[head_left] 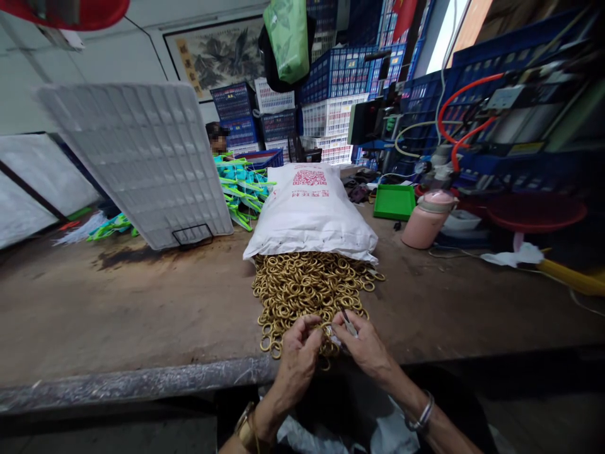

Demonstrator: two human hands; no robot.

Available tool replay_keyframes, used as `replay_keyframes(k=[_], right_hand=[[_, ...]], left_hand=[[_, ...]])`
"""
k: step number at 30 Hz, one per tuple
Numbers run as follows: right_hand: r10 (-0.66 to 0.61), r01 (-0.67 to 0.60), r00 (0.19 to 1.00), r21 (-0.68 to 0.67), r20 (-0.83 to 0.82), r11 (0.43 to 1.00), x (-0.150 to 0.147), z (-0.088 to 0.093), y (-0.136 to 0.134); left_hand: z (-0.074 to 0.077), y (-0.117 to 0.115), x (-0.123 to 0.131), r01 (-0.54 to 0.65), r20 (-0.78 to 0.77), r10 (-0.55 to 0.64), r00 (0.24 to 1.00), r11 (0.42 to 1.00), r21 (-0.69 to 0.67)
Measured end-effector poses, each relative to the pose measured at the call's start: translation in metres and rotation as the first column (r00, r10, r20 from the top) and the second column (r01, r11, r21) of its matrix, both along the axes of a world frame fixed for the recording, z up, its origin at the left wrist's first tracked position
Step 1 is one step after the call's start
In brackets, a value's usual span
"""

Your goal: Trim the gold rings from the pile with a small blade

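Brass-coloured small round rings (302, 284) spill from a white, red-printed sack (312, 211) towards the near edge of a brown bench (142, 315). The right hand (362, 340) pinches a slim metal tool (350, 326); the left hand (299, 347) curls over the rings, its grip unclear. Most rings appear loose, left to handle; any finished ones cannot be told apart.
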State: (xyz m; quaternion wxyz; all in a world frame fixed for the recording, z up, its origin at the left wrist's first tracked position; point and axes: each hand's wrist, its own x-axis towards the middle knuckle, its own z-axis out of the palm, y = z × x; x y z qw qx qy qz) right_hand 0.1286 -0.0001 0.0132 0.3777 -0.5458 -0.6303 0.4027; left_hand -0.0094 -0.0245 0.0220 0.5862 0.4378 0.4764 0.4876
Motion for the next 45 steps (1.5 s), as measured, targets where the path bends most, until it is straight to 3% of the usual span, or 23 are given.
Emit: replay_keyframes(k=[8,13,17,21,26,30,34,40,45], right_hand=[[-0.001,0.0,1.0,-0.026,-0.025,1.0,-0.007,-0.002,-0.004],[0.037,-0.037,0.999,0.0,0.0,0.999,-0.009,-0.005,-0.004],[0.07,-0.072,0.997,-0.045,-0.037,0.996,-0.01,-0.011,-0.002],[0.049,-0.061,0.992,-0.099,-0.118,0.993,-0.011,-0.009,-0.002],[-0.018,-0.011,0.979,-0.141,-0.204,0.99,-0.013,-0.006,-0.003],[-0.048,0.012,0.973,-0.158,-0.224,0.987,-0.013,-0.008,-0.003],[-0.045,0.022,0.982,-0.126,-0.183,0.992,-0.013,-0.005,-0.002],[-0.036,0.035,0.998,-0.022,-0.052,0.999,-0.018,-0.005,-0.001],[-0.012,0.011,0.999,-0.038,-0.031,0.999,-0.02,-0.008,-0.002]], left_hand=[[-0.008,0.003,-0.002,0.001,-0.216,0.025,0.976,0.993,0.118],[-0.009,0.001,-0.004,0.044,-0.488,0.133,0.863,0.942,0.334],[-0.01,0.002,-0.006,0.102,-0.567,0.175,0.805,0.901,0.423],[-0.008,0.0,-0.006,0.084,-0.522,0.127,0.844,0.929,0.361],[-0.003,-0.001,-0.002,0.031,-0.196,0.001,0.981,0.987,0.158],[-0.003,-0.002,-0.001,0.039,-0.033,-0.037,0.999,0.997,0.064],[-0.005,-0.003,-0.002,0.033,-0.072,-0.027,0.997,0.997,0.076],[-0.001,-0.005,-0.003,0.014,-0.315,0.075,0.946,0.962,0.272],[-0.004,-0.005,-0.007,0.064,-0.198,-0.023,0.98,0.977,0.202]])
